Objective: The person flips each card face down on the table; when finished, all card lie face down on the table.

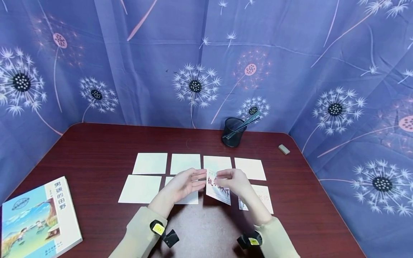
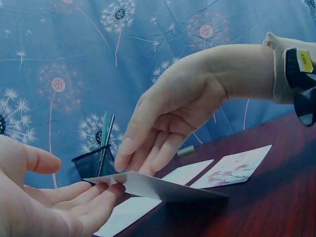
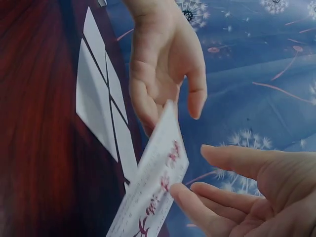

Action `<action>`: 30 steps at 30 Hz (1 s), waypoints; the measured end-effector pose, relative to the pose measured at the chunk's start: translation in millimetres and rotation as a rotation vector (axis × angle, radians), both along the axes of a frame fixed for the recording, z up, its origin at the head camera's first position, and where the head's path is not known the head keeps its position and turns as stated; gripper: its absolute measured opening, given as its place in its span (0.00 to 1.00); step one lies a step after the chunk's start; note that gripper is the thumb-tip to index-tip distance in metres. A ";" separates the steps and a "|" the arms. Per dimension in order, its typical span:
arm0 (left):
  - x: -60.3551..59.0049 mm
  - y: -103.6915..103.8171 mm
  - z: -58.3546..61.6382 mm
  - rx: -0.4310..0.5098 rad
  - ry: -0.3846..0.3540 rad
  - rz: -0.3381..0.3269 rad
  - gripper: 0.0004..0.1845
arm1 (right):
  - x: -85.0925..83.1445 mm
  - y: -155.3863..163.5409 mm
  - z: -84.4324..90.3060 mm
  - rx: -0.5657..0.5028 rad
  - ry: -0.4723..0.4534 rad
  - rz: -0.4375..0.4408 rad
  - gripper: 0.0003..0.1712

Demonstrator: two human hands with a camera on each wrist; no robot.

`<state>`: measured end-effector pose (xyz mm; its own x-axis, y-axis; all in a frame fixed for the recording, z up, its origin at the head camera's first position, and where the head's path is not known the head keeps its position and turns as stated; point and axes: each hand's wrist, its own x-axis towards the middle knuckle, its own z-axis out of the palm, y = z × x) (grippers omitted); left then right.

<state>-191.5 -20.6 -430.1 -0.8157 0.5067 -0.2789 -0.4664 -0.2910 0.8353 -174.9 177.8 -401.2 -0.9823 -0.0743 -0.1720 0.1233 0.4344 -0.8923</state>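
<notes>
A white card with dark red Chinese characters stands tilted above the table between the two hands. My left hand reaches in palm up, its straight fingers touching the card's left edge from below, the thumb held apart in the left wrist view. From the other side my right hand touches the card's printed face with its fingertips; its thumb is raised away from the card in the right wrist view. Near the right forearm lies another printed card, partly covered by the arm.
Several blank white cards lie in two rows. Behind them stand a black mesh pen cup with pens and, farther right, a grey eraser. A book lies front left. A patterned blue curtain surrounds the table.
</notes>
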 end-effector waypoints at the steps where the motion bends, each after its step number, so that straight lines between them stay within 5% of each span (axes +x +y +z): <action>1: 0.0 -0.2 1.8 0.012 0.004 -0.005 0.29 | -1.2 -2.5 0.8 -0.009 0.006 -0.006 0.20; 21: 4.9 2.7 16.9 0.118 0.086 -0.063 0.28 | -5.2 -10.4 19.8 -0.044 0.033 -0.088 0.23; 30: 6.6 6.4 11.9 0.147 0.158 -0.193 0.27 | -1.7 2.3 20.0 -0.091 0.026 -0.105 0.18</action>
<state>-184.9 -14.2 -418.2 -0.7281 0.6821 -0.0681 -0.3921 -0.3328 0.8576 -176.6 180.0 -381.1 -0.9895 0.0152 -0.1438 0.1405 0.3369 -0.9310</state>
